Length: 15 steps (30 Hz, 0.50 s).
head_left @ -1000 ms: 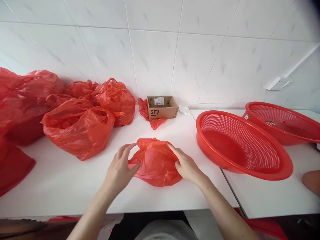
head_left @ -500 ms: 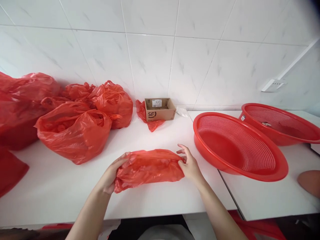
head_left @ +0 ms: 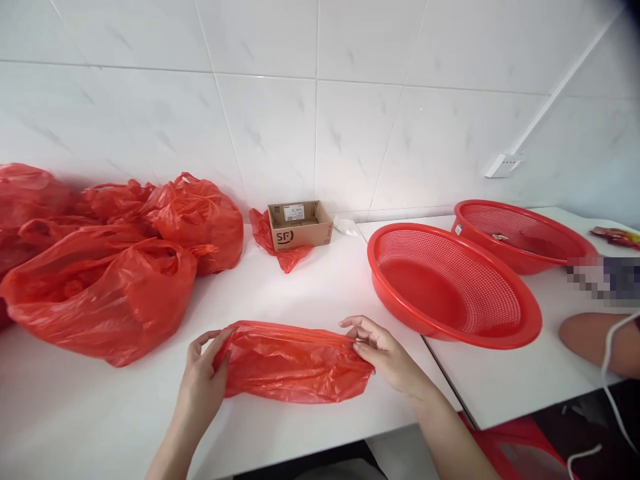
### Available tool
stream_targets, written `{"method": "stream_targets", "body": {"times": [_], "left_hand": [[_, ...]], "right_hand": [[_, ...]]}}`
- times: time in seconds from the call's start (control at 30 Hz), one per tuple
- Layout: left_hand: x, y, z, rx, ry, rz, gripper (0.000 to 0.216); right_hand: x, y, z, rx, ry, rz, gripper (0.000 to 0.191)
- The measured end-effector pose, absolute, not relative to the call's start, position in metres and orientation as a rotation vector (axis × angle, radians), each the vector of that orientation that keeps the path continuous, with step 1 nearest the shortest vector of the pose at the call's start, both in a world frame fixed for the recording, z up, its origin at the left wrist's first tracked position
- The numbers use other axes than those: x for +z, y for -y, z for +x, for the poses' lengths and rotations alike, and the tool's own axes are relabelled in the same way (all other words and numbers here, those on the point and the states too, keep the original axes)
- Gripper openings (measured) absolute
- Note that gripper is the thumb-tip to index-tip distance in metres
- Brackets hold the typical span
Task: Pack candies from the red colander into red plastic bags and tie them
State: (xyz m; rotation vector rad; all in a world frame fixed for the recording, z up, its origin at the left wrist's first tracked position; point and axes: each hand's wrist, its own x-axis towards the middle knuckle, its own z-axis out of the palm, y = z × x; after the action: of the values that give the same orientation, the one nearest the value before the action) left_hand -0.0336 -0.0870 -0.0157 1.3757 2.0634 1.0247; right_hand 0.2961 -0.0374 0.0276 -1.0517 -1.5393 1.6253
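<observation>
A flattened red plastic bag (head_left: 293,361) lies stretched sideways on the white counter (head_left: 320,293) in front of me. My left hand (head_left: 204,381) pinches its left end, thumb and fingers closed on the plastic. My right hand (head_left: 383,349) grips its right end, with the fingers partly curled over the edge. The bag looks empty and wrinkled.
Several full red plastic bags (head_left: 105,287) are piled at the left against the tiled wall. A small open cardboard box (head_left: 299,225) sits at the back on another red bag. Two red perforated baskets (head_left: 450,283) (head_left: 523,235) stand at the right. Another person's arm (head_left: 597,340) rests at the right edge.
The bag went from a bunched lump between my hands to a long flat strip pulled out sideways. My hands moved apart and closer to the front edge. My view turned left.
</observation>
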Motion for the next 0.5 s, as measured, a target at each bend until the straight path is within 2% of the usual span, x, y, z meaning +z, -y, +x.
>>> {"method": "stream_targets", "body": {"times": [0.17, 0.27, 0.4, 0.5], "left_hand": [[-0.017, 0.086, -0.043, 0.851, -2.175, 1.529, 0.057], [-0.024, 0.089, -0.054, 0.865, -2.194, 1.523, 0.053], [-0.039, 0.087, -0.06, 0.859, -2.174, 1.497, 0.052], [-0.051, 0.085, -0.059, 0.967, -2.164, 1.464, 0.047]], "right_hand": [[0.048, 0.066, 0.338, 1.356, 1.641, -1.139, 0.027], [0.074, 0.071, 0.388, 0.916, 1.559, -1.321, 0.024], [0.109, 0.014, 0.477, 0.126, 1.302, -1.602, 0.023], [0.117, -0.058, 0.538, -0.018, 1.369, -1.949, 0.03]]}}
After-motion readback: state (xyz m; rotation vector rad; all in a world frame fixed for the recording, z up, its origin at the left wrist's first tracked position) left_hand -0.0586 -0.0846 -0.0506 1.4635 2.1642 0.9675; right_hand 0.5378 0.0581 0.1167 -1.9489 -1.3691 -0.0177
